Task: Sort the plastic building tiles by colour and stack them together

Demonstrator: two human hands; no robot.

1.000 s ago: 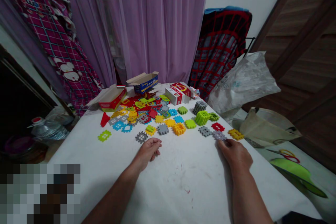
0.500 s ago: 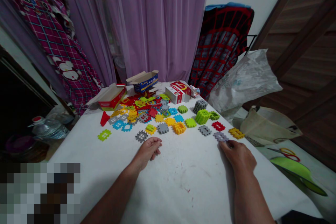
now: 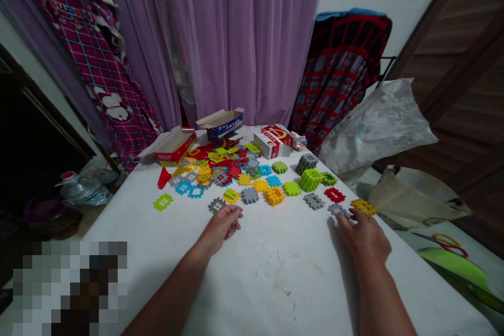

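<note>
My left hand rests on the white table with its fingers curled in and nothing visible in them. Just beyond its knuckles lies a dark grey window-pattern interlocking tile, partly covered. On the right side, my right hand reaches forward with thumb and forefinger apart. Its thumb is close to a light grey tile, and its forefinger is beside a yellow tile; whether it touches either I cannot tell. A red tile and a grey tile lie flat nearby.
A heap of coloured tiles covers the table's far middle. Green and dark grey stacks stand at right. Behind are a red box, a blue box and a white-and-red box. Scissors lie beyond the right edge.
My right hand has shifted slightly right from the light grey tile toward the yellow one, its fingers more apart. The left hand stays curled. The view has turned slightly left.
</note>
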